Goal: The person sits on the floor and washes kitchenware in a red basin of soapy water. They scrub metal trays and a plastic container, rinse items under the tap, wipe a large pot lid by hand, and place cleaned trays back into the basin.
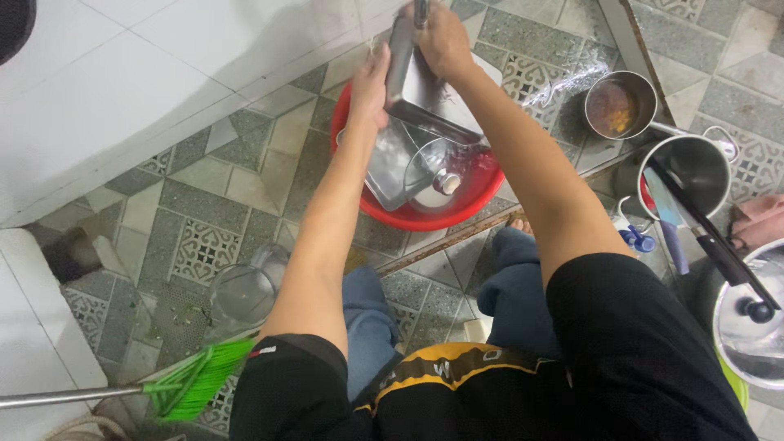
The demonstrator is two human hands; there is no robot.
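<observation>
A red plastic basin [416,219] sits on the patterned tile floor, with a glass lid [441,167] and a steel tray [390,175] lying in it. Over the basin I hold a square steel container [420,90] tilted on its edge. My left hand [371,82] grips its left side. My right hand [438,39] holds its top edge, under a tap at the upper edge of the view. A thin stream of water runs near the left hand.
A small steel pot [621,104] with food scraps and a taller steel pot [694,167] holding knives stand at the right. A lidded pot [751,314] is at far right. A clear glass jug [245,290] and a green broom [196,380] lie at left.
</observation>
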